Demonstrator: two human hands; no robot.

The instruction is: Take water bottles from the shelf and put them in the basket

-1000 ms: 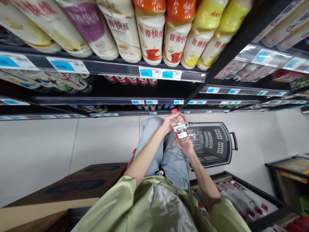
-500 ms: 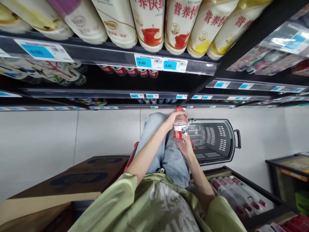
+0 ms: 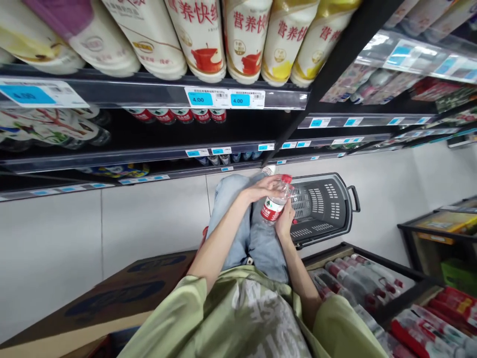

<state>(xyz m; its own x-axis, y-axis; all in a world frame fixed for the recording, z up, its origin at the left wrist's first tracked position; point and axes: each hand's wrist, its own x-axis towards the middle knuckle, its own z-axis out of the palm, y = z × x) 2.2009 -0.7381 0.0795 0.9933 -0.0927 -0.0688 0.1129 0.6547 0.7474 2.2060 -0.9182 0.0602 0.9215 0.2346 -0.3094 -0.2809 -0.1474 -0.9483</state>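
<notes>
A clear water bottle (image 3: 273, 208) with a red cap and a red-and-white label is held between my hands, above my knees. It tilts, cap up and to the right. My left hand (image 3: 265, 187) grips its upper part below the cap, fingers bent around the neck. On the lower right side, my right hand (image 3: 285, 219) closes against the bottle; part of its fingers is hidden behind it. Just right of my hands, a dark grey shopping basket (image 3: 348, 219) sits on the floor with small red-capped items partly visible at its near left side.
Ahead runs a shelf (image 3: 149, 92) with white drink bottles (image 3: 244, 37) above and red-labelled bottles (image 3: 182, 116) lower down. Cardboard boxes (image 3: 122, 283) stand at my left. A rack of bottles (image 3: 365, 278) stands at the right, on the tiled floor (image 3: 156, 214).
The bottle has turned and tilted, its cap swinging right and its label rotating to another side. My left hand has shifted its grip. The view has moved slightly right.
</notes>
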